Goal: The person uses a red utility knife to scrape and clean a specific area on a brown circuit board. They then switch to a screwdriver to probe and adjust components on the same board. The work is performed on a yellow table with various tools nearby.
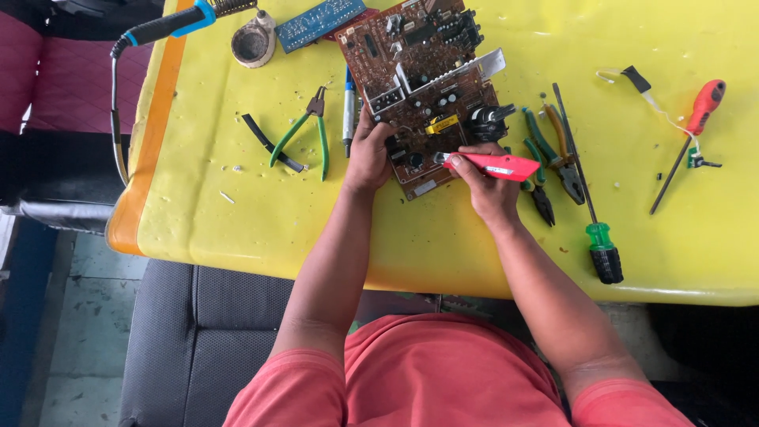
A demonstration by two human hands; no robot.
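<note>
A brown circuit board (pixel 411 63) crowded with components lies on the yellow table (pixel 237 213). My left hand (pixel 368 154) grips the board's near left edge. My right hand (pixel 489 186) holds a red utility knife (pixel 494 165) with its tip pointing left onto the board's near corner.
Green-handled pliers (pixel 304 134) and a pen (pixel 349 111) lie left of the board. Several pliers (pixel 549 162), a green-handled screwdriver (pixel 589 202) and a red-handled screwdriver (pixel 689 130) lie to the right. A soldering iron (pixel 170 24), a small pot (pixel 253 41) and a blue board (pixel 316 24) sit at the far edge.
</note>
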